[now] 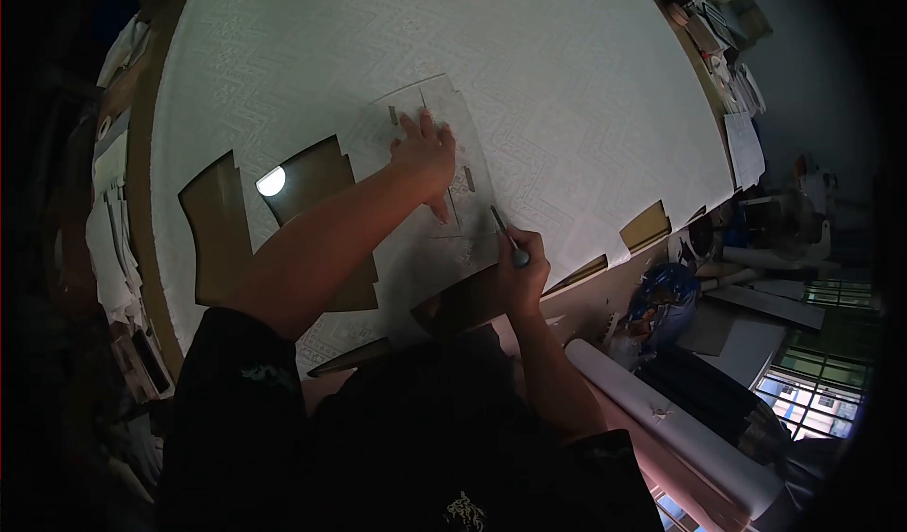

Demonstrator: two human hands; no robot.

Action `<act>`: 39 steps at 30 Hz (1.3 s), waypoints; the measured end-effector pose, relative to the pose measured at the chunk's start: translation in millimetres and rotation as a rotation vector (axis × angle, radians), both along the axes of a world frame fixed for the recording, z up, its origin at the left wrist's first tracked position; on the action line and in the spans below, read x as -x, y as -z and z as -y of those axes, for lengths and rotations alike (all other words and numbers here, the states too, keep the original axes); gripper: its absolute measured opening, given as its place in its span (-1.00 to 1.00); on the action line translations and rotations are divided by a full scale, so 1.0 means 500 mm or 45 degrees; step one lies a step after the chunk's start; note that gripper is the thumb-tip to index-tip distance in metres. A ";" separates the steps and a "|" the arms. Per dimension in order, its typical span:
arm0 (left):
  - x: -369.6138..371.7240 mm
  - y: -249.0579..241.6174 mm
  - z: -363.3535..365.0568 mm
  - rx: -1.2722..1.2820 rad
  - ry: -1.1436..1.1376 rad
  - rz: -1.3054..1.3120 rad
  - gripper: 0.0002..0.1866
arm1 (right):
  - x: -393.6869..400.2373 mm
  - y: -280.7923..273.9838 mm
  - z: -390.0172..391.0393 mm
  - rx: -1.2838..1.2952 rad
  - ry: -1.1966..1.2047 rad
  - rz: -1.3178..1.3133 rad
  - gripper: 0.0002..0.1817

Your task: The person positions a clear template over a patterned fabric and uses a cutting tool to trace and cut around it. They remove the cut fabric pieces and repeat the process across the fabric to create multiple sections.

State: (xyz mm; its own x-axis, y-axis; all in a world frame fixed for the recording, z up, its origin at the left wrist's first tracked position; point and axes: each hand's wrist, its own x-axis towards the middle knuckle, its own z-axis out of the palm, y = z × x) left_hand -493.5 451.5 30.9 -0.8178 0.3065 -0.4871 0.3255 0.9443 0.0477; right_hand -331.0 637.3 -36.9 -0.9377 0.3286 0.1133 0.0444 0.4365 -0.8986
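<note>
White embossed sheet (pixel 567 88) covers the table. Nearest, right hand (pixel 521 272) grips a pen (pixel 505 237) — fingers closed round it — tip at the template (pixel 444 192) edge. Beyond, left hand (pixel 425 154) presses the template flat, fingers extended.

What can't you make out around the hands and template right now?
- Head view: tool tip, too small and dim to identify.
- Template under the left hand: markings hidden by palm.
- Right hand: its grip on the tool is shadowed.
- White sheet near edge: hidden by the person's torso.
</note>
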 end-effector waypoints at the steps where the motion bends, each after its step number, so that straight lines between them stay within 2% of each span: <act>1: 0.001 0.000 0.001 0.003 0.005 -0.002 0.63 | 0.000 0.008 0.002 0.001 0.006 -0.050 -0.84; 9: -0.007 0.005 -0.007 -0.012 -0.004 0.001 0.62 | -0.009 0.002 -0.003 0.022 -0.011 -0.056 -0.84; 13: 0.003 0.009 -0.005 -0.095 -0.129 0.048 0.64 | 0.007 0.007 -0.005 0.012 -0.018 -0.027 -0.83; 17: 0.004 -0.001 0.002 -0.124 -0.163 0.051 0.66 | 0.015 -0.004 -0.029 -0.024 -0.069 -0.203 -0.81; 20: -0.004 0.003 -0.003 -0.130 -0.143 0.054 0.67 | 0.019 -0.012 -0.078 0.011 -0.107 -0.114 -0.82; 23: -0.005 -0.004 -0.002 -0.111 -0.128 0.053 0.67 | 0.043 -0.029 -0.128 -0.045 -0.231 -0.123 -0.83; 25: -0.011 -0.009 0.000 -0.052 -0.056 -0.017 0.59 | 0.061 -0.047 -0.152 -0.056 -0.366 -0.068 -0.84; 31: -0.012 -0.014 0.001 -0.047 -0.055 -0.007 0.59 | 0.125 -0.086 -0.186 -0.105 -0.599 -0.102 -0.84; 39: -0.016 -0.030 -0.003 -0.045 -0.068 0.022 0.58 | 0.169 -0.091 -0.220 0.012 -0.661 -0.055 -0.84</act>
State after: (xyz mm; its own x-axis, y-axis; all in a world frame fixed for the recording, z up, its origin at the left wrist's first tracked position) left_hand -485.6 453.2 46.1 -0.8252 0.2798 -0.4907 0.2736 0.9580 0.0861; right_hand -415.5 747.3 8.9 -0.9718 -0.1777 0.1548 -0.2132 0.3833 -0.8987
